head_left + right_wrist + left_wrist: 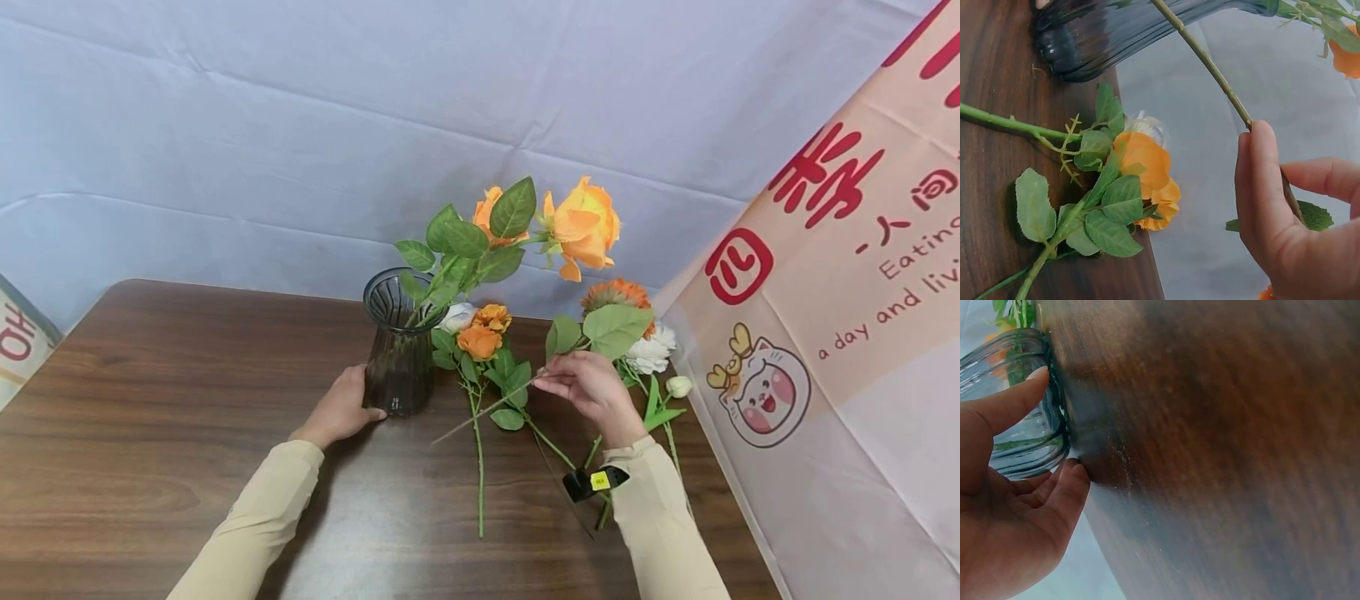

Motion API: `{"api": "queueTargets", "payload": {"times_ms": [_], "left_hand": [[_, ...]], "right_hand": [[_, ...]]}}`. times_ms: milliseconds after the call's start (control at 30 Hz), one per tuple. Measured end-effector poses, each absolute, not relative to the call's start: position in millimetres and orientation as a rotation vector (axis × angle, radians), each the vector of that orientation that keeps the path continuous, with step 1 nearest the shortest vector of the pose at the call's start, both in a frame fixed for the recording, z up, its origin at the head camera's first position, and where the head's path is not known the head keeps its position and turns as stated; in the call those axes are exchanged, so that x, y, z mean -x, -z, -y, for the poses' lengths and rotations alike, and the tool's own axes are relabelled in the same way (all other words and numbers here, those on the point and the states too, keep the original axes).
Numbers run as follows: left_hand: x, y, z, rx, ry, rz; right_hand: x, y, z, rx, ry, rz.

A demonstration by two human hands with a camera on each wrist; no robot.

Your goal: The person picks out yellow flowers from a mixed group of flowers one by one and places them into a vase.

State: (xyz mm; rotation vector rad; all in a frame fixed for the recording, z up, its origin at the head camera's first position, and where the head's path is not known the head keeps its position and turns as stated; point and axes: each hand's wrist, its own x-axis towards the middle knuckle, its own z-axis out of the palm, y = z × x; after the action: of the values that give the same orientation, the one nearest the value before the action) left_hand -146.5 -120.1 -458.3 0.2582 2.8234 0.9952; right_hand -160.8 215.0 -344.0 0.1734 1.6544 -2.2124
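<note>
My left hand (341, 410) grips the lower part of a dark, ribbed glass vase (399, 371), which stands upright on the table. In the left wrist view, thumb and fingers lie on either side of its base. Two yellow-orange roses (583, 223) with green leaves lean out of the vase to the right. My right hand (588, 390) pinches a thin brownish flower stem (1207, 65) between thumb and fingers, right of the vase. The stem's bare end points down toward the vase's base. Broad green leaves (618, 327) and a shaggy orange flower (621, 292) show just beyond this hand.
Orange roses (480, 342) and a pale flower (458, 317) lie right of the vase, stems toward me. White blooms (652, 348) and a white tulip (678, 386) lie at the table's right side. A printed cloth (810, 500) hangs along that edge; white cloth hangs behind.
</note>
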Motion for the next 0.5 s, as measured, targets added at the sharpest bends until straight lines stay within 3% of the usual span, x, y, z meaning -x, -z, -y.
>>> {"api": "queueTargets", "payload": {"times_ms": [500], "left_hand": [[146.0, 457.9, 120.1, -0.248, -0.991, -2.816]], "right_hand": [[164.1, 327.4, -210.7, -0.177, 2.266, -1.621]]}}
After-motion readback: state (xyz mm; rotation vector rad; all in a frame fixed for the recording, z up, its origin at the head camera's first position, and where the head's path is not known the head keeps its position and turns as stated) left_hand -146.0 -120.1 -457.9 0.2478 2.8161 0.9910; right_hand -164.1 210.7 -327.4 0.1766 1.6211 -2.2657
